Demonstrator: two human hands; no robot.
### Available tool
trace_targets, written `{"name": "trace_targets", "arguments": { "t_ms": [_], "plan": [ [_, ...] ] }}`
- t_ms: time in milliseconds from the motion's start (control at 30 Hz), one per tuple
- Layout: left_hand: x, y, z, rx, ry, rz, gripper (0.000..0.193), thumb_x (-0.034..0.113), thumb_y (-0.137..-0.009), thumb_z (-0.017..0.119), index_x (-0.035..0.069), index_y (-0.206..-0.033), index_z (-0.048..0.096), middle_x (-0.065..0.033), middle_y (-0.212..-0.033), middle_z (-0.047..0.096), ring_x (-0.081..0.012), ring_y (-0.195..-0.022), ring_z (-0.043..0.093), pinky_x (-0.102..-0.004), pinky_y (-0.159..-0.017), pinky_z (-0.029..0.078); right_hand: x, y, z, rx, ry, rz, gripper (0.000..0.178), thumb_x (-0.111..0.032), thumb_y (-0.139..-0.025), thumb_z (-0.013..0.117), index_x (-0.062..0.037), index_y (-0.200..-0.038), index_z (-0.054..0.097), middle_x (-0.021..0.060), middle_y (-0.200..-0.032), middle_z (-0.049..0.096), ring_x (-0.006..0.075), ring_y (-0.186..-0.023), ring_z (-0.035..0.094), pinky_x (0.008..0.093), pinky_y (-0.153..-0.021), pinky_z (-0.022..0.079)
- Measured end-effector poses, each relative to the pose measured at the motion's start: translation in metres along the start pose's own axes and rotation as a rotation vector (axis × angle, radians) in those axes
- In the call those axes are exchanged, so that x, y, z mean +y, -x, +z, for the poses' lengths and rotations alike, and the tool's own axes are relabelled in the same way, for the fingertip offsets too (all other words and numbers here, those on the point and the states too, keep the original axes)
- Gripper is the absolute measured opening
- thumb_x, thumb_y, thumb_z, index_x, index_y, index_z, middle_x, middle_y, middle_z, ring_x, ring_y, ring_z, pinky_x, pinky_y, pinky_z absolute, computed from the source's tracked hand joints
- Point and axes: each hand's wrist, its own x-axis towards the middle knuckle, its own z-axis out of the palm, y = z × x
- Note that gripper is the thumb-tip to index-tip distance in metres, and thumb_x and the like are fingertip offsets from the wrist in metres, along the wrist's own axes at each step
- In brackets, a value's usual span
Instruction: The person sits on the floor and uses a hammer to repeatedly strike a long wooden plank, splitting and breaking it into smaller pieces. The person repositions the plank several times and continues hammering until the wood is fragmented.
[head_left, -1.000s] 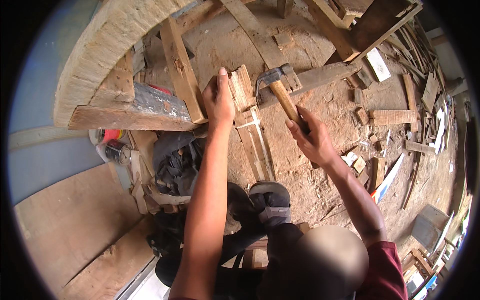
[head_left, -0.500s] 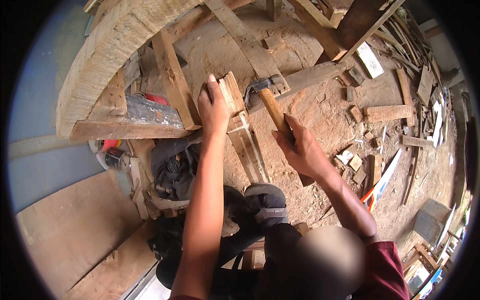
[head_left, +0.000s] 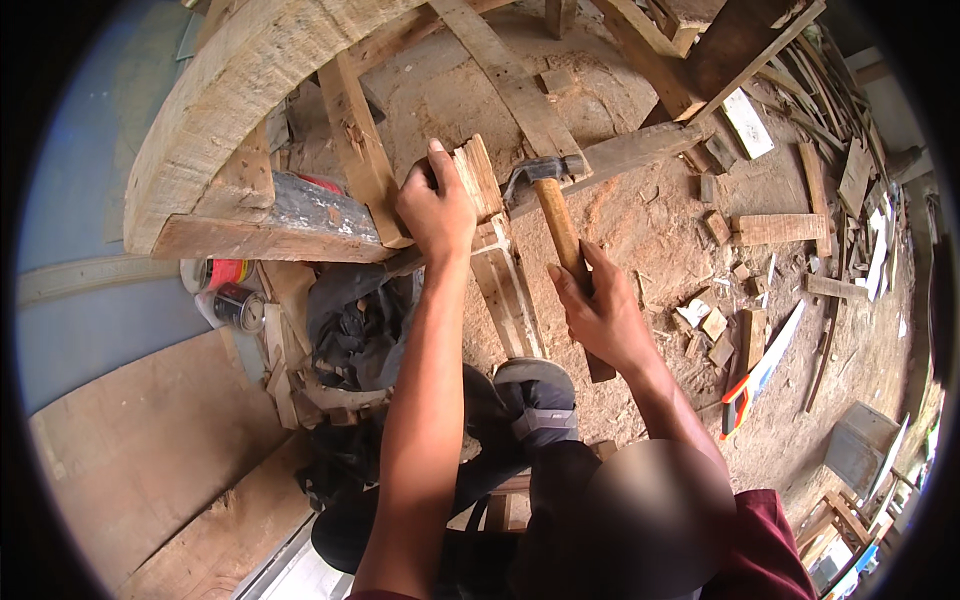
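Right now the left hand [head_left: 437,205] is clamped over a small wood block [head_left: 474,176], fingers curled round its near edge and thumb on top, pinning it at the end of a narrow wooden frame [head_left: 505,290] that runs back toward the person. The block sits tilted, its split end grain facing the hammer. The right hand [head_left: 600,315] is wrapped tight around the wooden handle of the hammer [head_left: 560,235], gripping low on the shaft, with the butt end poking out below the palm. The steel head [head_left: 543,170] sits just beside the block's right edge; whether it touches, I cannot tell.

To the left, a big curved timber [head_left: 235,90] arches overhead above a flat plank [head_left: 265,235], and an upright batten [head_left: 358,150] runs right behind the left hand. Below the plank, a small can [head_left: 238,305] lies on its side next to a red-and-yellow container [head_left: 222,272]. A dark bag [head_left: 355,325] is slumped by the person's knee, and a shoe [head_left: 535,400] is planted on the sawdust floor [head_left: 650,210]. Off to the right, a handsaw [head_left: 762,372] with an orange handle lies among short offcuts [head_left: 712,322], well apart from both hands. Longer boards are scattered beyond.
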Motion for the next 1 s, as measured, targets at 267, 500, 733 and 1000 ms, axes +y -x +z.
{"name": "trace_targets", "arguments": {
  "t_ms": [267, 500, 733, 1000],
  "plan": [
    [0.004, 0.001, -0.004, -0.013, -0.037, -0.005, 0.049, 0.035, -0.1, 0.05, -0.009, -0.081, 0.063, -0.0171, -0.067, 0.064, -0.023, -0.061, 0.057, -0.0384, -0.064, 0.045, 0.007, 0.004, 0.009, 0.078, 0.032, -0.023, 0.042, -0.019, -0.095, 0.061, 0.0108, -0.122, 0.049, 0.0233, -0.08, 0.063, 0.0246, -0.069, 0.062, 0.0385, -0.06, 0.049],
    [-0.001, -0.002, -0.002, -0.022, 0.042, 0.032, 0.047, 0.034, -0.1, 0.05, -0.009, -0.083, 0.064, -0.0169, -0.067, 0.064, -0.0227, -0.061, 0.057, -0.0377, -0.063, 0.044, 0.007, 0.002, 0.009, 0.055, -0.017, 0.03, 0.038, -0.019, -0.094, 0.061, 0.0091, -0.117, 0.05, 0.0222, -0.08, 0.062, 0.0246, -0.067, 0.061, 0.039, -0.06, 0.048],
    [-0.003, 0.002, -0.002, 0.025, 0.061, 0.074, 0.043, 0.03, -0.1, 0.052, -0.008, -0.084, 0.064, -0.0189, -0.071, 0.065, -0.0276, -0.062, 0.062, -0.0387, -0.058, 0.046, -0.015, -0.008, -0.006, -0.103, 0.105, 0.051, 0.043, -0.016, -0.094, 0.057, 0.0064, -0.129, 0.044, 0.0197, -0.082, 0.063, 0.0246, -0.067, 0.061, 0.0392, -0.062, 0.049],
    [0.001, 0.005, 0.001, 0.011, -0.047, 0.073, 0.048, 0.036, -0.101, 0.046, -0.008, -0.091, 0.062, -0.0226, -0.078, 0.065, -0.0339, -0.071, 0.063, -0.0414, -0.067, 0.047, -0.021, -0.007, 0.002, -0.107, -0.023, 0.024, 0.072, -0.008, -0.093, 0.052, -0.0024, -0.153, 0.014, 0.0253, -0.112, 0.062, 0.0278, -0.088, 0.066, 0.036, -0.077, 0.052]
  ]
}}
